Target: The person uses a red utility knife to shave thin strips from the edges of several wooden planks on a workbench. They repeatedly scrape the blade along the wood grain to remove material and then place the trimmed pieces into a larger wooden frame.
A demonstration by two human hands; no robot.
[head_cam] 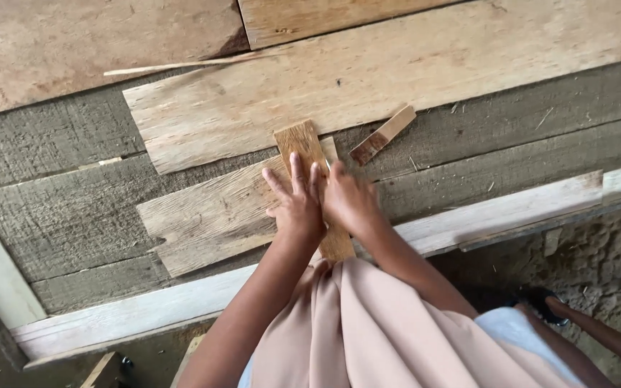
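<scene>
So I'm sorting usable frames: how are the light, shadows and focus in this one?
Head view: soft, even daylight with no glare; only a faint shadow under the left hand and right hand on the plank; wood grain on the boards is sharp, hands slightly soft; the cloth close to the camera is a little blurred; bottom right corner is darker.

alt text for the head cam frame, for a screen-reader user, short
Two bare hands press on a narrow wooden strip lying on rough planks: the left hand flat with fingers spread, the right hand beside it. A smaller wood offcut lies apart to the right; pale fabric fills the foreground.
</scene>
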